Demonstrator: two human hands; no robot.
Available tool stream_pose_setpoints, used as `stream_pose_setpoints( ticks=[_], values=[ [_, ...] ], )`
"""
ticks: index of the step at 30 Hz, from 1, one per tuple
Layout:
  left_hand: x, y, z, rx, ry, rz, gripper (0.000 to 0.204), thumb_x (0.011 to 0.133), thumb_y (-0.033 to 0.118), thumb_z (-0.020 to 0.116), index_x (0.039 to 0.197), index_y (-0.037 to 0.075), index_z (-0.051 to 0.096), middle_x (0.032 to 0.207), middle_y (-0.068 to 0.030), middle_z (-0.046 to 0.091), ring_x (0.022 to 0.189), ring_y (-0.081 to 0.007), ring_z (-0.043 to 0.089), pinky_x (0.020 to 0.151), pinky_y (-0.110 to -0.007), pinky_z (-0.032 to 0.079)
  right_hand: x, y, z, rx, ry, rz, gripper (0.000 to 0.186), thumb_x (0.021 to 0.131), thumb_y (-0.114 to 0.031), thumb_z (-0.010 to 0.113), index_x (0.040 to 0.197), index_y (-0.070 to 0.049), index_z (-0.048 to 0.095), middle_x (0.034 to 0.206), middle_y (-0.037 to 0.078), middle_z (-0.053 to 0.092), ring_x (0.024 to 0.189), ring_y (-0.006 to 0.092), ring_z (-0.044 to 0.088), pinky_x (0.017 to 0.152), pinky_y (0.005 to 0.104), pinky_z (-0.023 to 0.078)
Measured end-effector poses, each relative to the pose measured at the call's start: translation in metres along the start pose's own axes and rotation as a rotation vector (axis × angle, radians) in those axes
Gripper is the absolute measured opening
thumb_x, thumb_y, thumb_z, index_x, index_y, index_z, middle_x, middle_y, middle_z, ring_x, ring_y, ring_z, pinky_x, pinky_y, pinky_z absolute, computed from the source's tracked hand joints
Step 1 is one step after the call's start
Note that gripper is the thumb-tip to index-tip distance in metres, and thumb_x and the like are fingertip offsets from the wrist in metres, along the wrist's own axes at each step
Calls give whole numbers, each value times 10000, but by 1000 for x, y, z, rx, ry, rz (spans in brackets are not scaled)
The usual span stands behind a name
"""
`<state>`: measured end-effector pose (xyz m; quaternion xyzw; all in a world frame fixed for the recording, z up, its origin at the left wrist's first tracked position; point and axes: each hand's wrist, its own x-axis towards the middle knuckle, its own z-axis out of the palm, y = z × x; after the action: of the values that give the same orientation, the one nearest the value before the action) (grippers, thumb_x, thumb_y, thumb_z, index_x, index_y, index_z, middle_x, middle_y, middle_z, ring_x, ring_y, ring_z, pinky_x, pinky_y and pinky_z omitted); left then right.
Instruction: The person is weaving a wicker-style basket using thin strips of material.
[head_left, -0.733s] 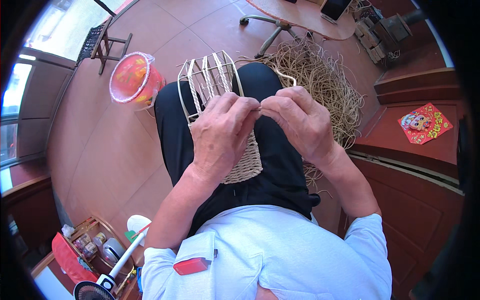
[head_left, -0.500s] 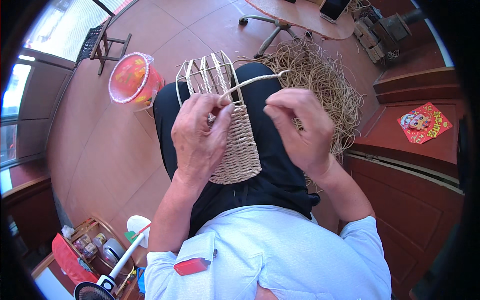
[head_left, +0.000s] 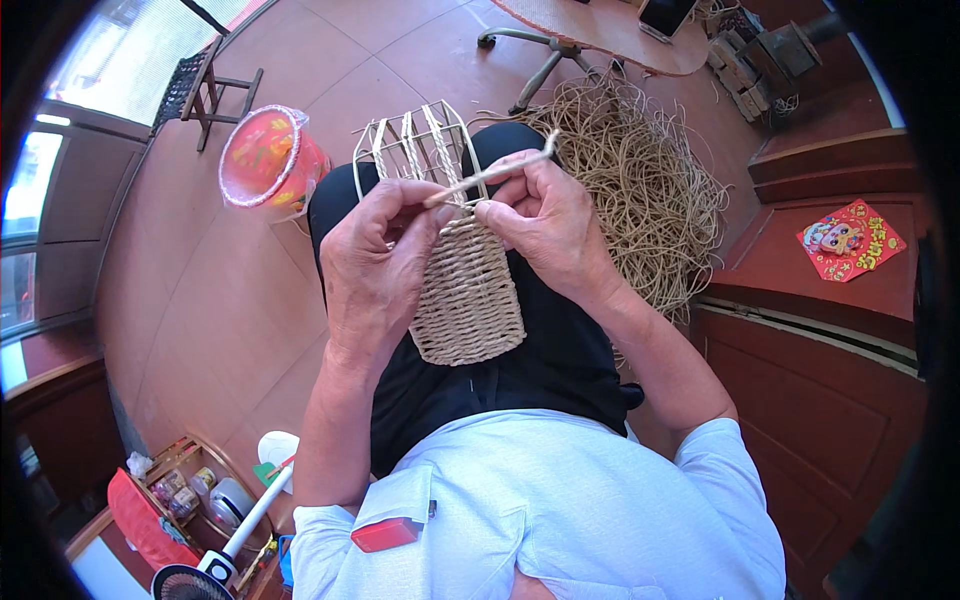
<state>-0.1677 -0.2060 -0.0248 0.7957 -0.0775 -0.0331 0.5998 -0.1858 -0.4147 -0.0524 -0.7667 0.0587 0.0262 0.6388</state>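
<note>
A half-woven straw-coloured basket (head_left: 467,300) rests on my lap; its near part is tightly woven, and its far part is a bare frame (head_left: 437,135) with a few twisted strands along it. My left hand (head_left: 380,250) pinches a twisted straw cord (head_left: 505,172) between thumb and forefinger over the edge of the weave. The cord's free end points up to the right. My right hand (head_left: 545,215) is closed at the right side of the frame, thumb and forefinger at the weave's edge beneath the cord. What its fingertips grip is too small to make out.
A big heap of loose straw cord (head_left: 650,180) lies on the floor to the right. A plastic-lined red bucket (head_left: 262,160) stands at the left, near a folding chair (head_left: 205,100). A white fan (head_left: 240,530) and a tray of small items are at the lower left.
My right hand has moved left and inward from beside the basket to the weave's edge, its fingers now closed there. The cord's free end has shifted slightly left and tilts up more steeply.
</note>
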Motion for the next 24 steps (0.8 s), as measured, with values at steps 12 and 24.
stream_pose_setpoints(
  ticks=[12, 24],
  values=[
    [9, 5, 13, 491, -107, 500, 205, 925, -47, 783, 1080, 86, 797, 997, -98, 731, 901, -283, 728, 801, -388, 578, 14, 12, 8, 99, -55, -96, 515, 958, -103, 825, 1383, 12, 557, 1071, 89, 775, 786, 77, 642, 711, 264, 549],
    [11, 14, 3, 274, -188, 209, 153, 938, 49, 803, 1074, 58, 732, 1006, -126, 734, 916, -346, 741, 792, -426, 590, 19, 4, -3, 271, -258, 25, 795, 1016, -133, 828, 1651, 60, 390, 1076, 60, 704, 875, 89, 655, 803, 263, 566]
  ],
)
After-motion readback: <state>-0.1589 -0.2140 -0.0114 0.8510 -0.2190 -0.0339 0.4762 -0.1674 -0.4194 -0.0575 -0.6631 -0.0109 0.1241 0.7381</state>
